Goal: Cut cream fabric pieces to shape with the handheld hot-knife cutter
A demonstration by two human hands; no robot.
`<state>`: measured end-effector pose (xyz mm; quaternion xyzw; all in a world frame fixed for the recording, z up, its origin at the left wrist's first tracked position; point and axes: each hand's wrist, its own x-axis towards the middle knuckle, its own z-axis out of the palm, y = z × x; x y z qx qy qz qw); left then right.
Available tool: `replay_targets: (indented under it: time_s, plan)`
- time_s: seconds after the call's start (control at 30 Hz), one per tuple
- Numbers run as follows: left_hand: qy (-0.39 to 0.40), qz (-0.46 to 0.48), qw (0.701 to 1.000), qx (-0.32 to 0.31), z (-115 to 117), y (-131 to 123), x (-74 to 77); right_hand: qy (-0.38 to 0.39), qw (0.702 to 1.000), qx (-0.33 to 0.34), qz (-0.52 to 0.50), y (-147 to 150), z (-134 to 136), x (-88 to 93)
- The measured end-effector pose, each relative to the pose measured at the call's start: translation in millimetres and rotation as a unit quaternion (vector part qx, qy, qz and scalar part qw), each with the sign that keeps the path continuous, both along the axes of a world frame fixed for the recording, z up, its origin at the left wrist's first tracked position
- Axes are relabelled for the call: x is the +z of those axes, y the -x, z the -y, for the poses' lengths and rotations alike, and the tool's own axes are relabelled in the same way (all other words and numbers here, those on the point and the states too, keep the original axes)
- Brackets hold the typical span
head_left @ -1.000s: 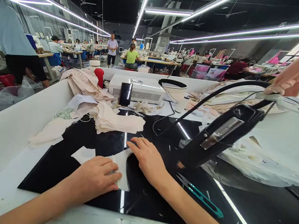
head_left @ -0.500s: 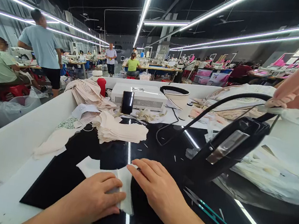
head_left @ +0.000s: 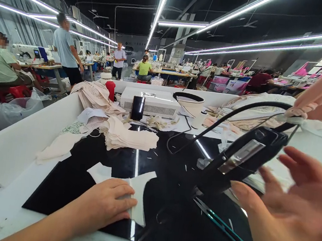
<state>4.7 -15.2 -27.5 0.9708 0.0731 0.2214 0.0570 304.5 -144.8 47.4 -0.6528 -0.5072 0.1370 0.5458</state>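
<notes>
Cloth: wht pc, flat on blk board, partly under L hand.
L hand: half-open, fingers resting on cloth.
R hand: raised nr blk device, fingers spread, empty.
Snips: on board, R of cloth.

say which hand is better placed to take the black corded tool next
Probably the right hand: it is raised, open and near the black corded tool, while the left hand rests on the white piece.
</notes>
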Motion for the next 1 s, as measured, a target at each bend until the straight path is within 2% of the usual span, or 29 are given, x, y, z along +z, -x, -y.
replay_targets:
  time_s: [0.03,0.07,0.1,0.2,0.33,0.5,0.63,0.73,1.0]
  plan:
    - [-0.006,0.004,1.000,-0.005,-0.3,0.4,1.1,-0.154,0.987,-0.036,-0.021,3.5,-9.6,1.8]
    - [-0.011,0.007,1.000,-0.010,-0.8,0.5,2.2,-0.235,0.971,-0.037,-0.032,6.9,-18.4,2.9]
    - [-0.014,0.008,1.000,-0.015,-1.5,0.2,3.0,-0.255,0.966,-0.019,-0.046,10.0,-26.1,3.4]
    - [-0.013,0.005,1.000,-0.026,-4.1,-2.7,2.9,-0.238,0.966,0.020,-0.098,17.0,-40.8,2.9]
    - [-0.002,-0.010,0.999,-0.042,-6.3,-7.8,-1.5,-0.240,0.962,0.060,-0.118,25.1,-47.9,2.1]
    - [-0.007,-0.016,0.999,-0.050,-0.7,-10.1,0.4,-0.237,0.947,0.148,-0.159,48.1,-47.0,-2.0]
    - [0.013,-0.005,0.998,-0.068,10.4,-15.1,6.4,-0.244,0.922,0.193,-0.230,77.2,-38.0,-8.9]
    - [0.011,-0.005,0.997,-0.078,15.9,-21.3,6.3,-0.257,0.905,0.206,-0.268,96.8,-30.4,-13.6]
    - [0.037,-0.003,0.997,-0.072,17.4,-26.3,0.7,-0.273,0.901,0.207,-0.267,118.3,-25.1,-19.3]
